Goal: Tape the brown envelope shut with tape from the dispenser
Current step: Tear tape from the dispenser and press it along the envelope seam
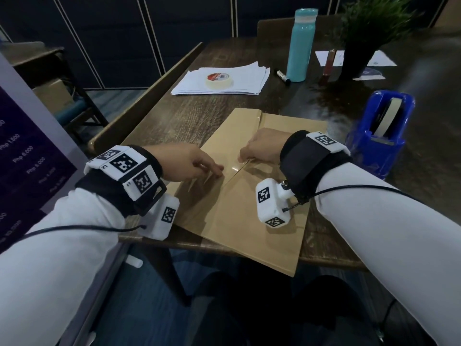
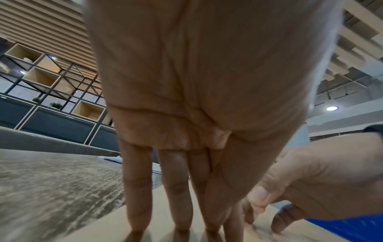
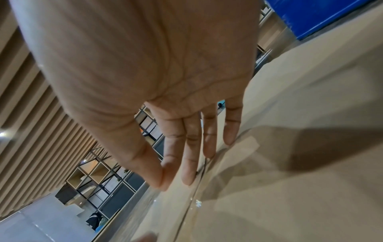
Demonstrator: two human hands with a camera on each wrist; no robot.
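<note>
Left hand (image 1: 189,161) is resting on the brown envelope (image 1: 234,211), fingers straight and lying close together, tips pressing down on the paper just left of the flap seam; the left wrist view is showing the fingers (image 2: 136,188) extended with tips touching the envelope surface. Envelope is lying flat on the dark wooden table (image 1: 199,113), near corner hanging over the table's front edge. A strip of clear tape (image 1: 234,168) is sitting shiny across the seam between the two hands. Right hand (image 1: 262,146) is sitting on the envelope just right of the seam, thumb and index fingertip meeting at the tape end, other fingers reaching down toward the paper; whether it is actually pinching the tape I cannot tell. Blue tape dispenser (image 1: 381,131) is standing upright on the table just right of the envelope, beside the right wrist. Farther back, a roll of masking tape (image 1: 219,79) is lying on a stack of white papers (image 1: 249,81), with a teal bottle (image 1: 300,43) and a potted plant (image 1: 366,31) standing to the right.
</note>
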